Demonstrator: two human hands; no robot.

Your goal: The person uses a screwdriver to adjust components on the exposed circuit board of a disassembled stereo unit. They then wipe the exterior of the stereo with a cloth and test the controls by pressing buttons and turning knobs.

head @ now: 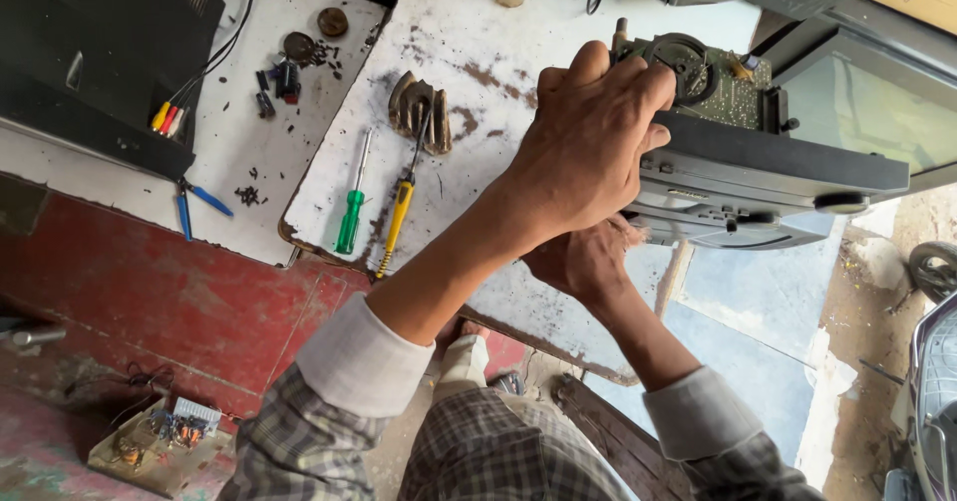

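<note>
A black and grey electronic set [768,167] with its green circuit board [733,92] exposed lies at the right edge of a worn white bench [469,52]. My left hand [588,142] is clamped over the set's left end, fingers reaching onto the round part on the board. My right hand [583,260] sits under my left forearm. Its curled fingers press against the lower left corner of the grey front panel, and they are partly hidden.
On the bench lie a green-handled screwdriver [349,224], a yellow-handled screwdriver [399,212] and a brown wound part [419,112]. Further left are blue-handled pliers [194,202], a black casing [100,52] with coloured plugs [164,117], and small parts. A loose circuit board [159,441] rests on the red floor.
</note>
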